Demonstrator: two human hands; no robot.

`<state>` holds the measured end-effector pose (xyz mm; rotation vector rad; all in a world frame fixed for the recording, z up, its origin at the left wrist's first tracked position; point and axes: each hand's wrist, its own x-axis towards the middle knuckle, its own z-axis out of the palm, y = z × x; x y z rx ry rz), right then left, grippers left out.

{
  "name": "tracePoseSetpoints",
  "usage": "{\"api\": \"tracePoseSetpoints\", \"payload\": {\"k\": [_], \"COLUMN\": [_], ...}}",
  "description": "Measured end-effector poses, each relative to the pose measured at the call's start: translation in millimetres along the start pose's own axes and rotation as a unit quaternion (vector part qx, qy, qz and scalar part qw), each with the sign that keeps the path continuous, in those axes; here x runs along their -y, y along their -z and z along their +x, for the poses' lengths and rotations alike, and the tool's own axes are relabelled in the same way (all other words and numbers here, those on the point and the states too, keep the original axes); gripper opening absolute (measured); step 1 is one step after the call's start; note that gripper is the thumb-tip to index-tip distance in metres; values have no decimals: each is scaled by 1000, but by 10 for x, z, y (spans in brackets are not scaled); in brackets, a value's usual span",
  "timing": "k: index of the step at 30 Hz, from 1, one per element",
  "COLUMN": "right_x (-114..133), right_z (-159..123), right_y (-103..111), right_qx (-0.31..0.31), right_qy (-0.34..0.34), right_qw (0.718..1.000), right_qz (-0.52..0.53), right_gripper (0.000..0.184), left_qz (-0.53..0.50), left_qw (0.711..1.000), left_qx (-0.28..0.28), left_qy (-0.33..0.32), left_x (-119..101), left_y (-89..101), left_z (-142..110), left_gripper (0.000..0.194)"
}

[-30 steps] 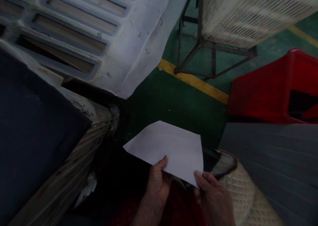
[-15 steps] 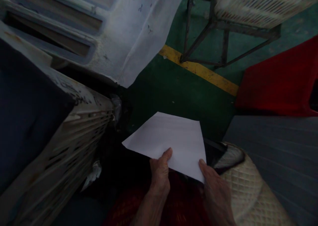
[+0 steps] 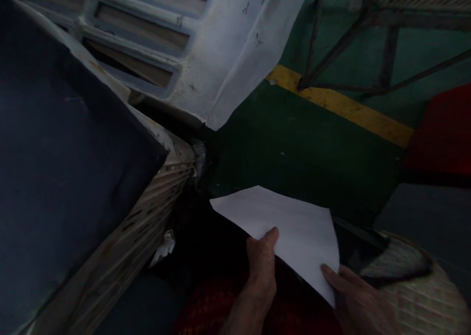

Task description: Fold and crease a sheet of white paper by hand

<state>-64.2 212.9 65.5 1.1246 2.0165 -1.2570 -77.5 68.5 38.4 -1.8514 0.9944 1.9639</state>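
Note:
A white sheet [image 3: 290, 222], which looks like paper, is held low in front of me between both hands. My left hand [image 3: 262, 259] pinches its near edge, the thumb lying on top and the other fingers hidden underneath. At the right corner my right hand [image 3: 355, 291] grips the sheet, thumb on top and a finger at the side edge. The sheet bends slightly, and its far left corner points away from my hands. Its upper face looks blank.
A dark blue flat surface [image 3: 81, 163] tops a slatted crate [image 3: 147, 222] on my left. Beyond it stands a white slotted crate [image 3: 198, 75]. A metal stand [image 3: 390, 55], a red container [image 3: 445, 134] and a quilted cream piece [image 3: 427, 291] lie rightward. A yellow line [image 3: 342, 104] crosses the green floor.
The view has turned left, so the surroundings sit further right. Both hands still hold the white sheet, which is now tilted and bent more, its right side lower.

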Motion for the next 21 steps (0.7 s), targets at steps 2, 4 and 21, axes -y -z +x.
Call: {"api": "tracePoseSetpoints", "payload": {"k": [2,4,21], "right_x": [58,129,655], "right_z": [-33,-70,443], "right_y": [-69,-119,148], "right_qx": [26,19,-73], "right_qy": [-118,-173,-188], "right_qw": [987,971,906], "right_qz": [104,162,372], "right_gripper": [45,58,45], "left_qz": [2,4,38], "left_qw": [1000,1000,991], "left_qx": [1,22,101], "left_qy": [4,5,84], "left_x": [-3,-8,-113], "left_y": [35,65,857], "left_z": [1,2,-253], "left_gripper": [18,14,43]}}
